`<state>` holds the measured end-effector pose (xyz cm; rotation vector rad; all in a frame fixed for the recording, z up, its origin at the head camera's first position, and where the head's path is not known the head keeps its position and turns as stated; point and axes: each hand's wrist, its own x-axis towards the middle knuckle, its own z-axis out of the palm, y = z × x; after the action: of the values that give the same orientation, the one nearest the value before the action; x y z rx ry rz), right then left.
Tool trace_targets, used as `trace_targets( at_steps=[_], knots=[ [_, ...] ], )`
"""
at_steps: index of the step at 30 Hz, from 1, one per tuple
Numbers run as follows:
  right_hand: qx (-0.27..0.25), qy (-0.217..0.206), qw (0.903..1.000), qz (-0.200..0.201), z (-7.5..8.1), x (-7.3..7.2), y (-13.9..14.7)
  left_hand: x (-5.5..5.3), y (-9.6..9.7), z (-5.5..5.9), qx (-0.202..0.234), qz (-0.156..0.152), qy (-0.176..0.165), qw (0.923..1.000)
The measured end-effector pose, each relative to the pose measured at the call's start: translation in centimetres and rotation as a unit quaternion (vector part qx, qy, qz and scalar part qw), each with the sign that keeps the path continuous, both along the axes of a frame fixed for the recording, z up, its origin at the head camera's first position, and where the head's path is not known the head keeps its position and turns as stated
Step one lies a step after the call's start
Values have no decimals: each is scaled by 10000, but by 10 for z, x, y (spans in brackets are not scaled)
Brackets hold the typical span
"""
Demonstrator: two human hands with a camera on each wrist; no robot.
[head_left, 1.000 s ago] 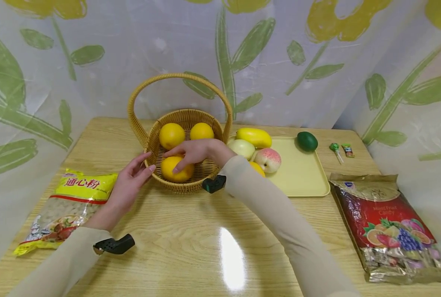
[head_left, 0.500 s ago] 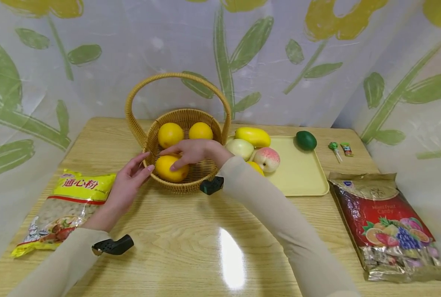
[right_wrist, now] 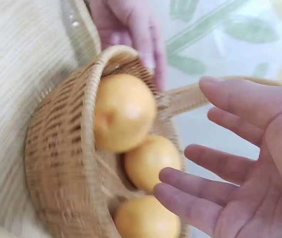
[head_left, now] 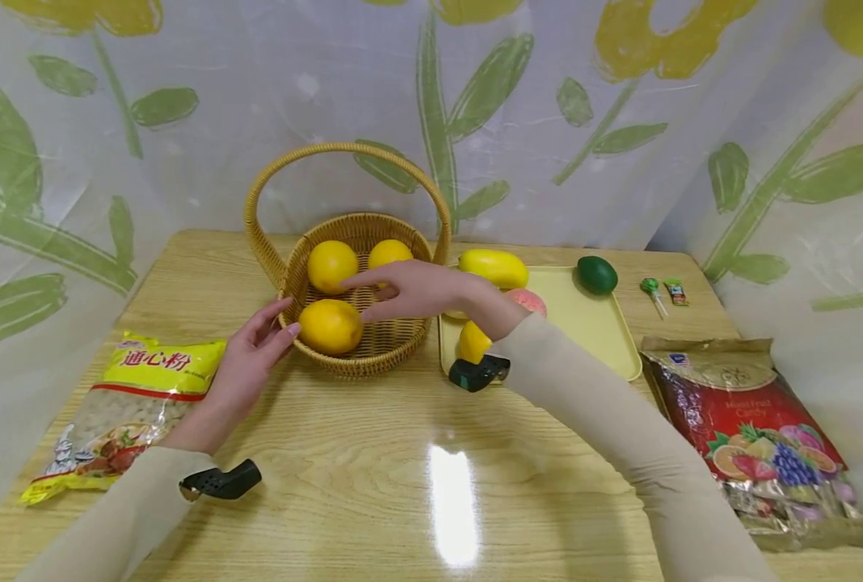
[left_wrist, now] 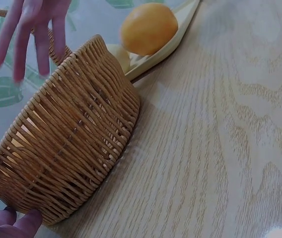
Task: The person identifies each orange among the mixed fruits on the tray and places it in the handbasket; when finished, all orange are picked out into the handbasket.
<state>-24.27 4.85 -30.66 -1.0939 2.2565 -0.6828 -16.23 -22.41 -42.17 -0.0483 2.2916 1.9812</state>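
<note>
"Three round orange-yellow fruits sit in the tan woven basket, below the right hand. Is it gripping?"

"No, it's spread and empty. The left hand rests fingertips against the rim; I can't see it closing round."

"What's left?"

"One similar orange fruit on the pale-yellow rectangular tray, nearer the person than the right wrist. I'd judge the filling well along."

"Any difference between views?"

"The left wrist shows that fruit almost unobstructed; from the head, it's partly covered. Only the right wrist shows the bare palm."
</note>
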Motion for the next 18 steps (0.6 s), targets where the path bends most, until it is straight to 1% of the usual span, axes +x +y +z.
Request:
trace_targets(
  at_steps=[2,4,6,8,9,11,12,14,16,18],
  knots=[
    [-221,60,9993,-307,8,9,20,0,0,0,-88,0,-12,10000],
    [-457,204,9963,-697,14,18,41,-1,0,0,-182,2,-21,9998],
    [-731,238,9903,-1156,16,27,61,0,-1,1,-255,8,-26,9997],
    [-1081,132,9807,-1624,15,36,82,0,-1,1,-301,10,-18,9995],
    [-1227,77,9747,-1867,12,40,92,0,-1,1,-322,8,-9,9995],
    [-1550,-178,9602,-2315,6,50,114,0,0,2,-336,-9,9,9994],
    [-1656,-269,9535,-2503,2,55,124,0,0,2,-331,-17,15,9995],
    [-1736,-355,9437,-2793,-6,64,142,0,1,2,-301,-36,18,9995],
    [-1663,-350,9407,-2934,-16,72,157,0,2,3,-274,-39,-8,9996],
    [-1521,-289,9426,-2958,-25,81,169,-1,2,2,-255,-27,-17,9997]
  ],
)
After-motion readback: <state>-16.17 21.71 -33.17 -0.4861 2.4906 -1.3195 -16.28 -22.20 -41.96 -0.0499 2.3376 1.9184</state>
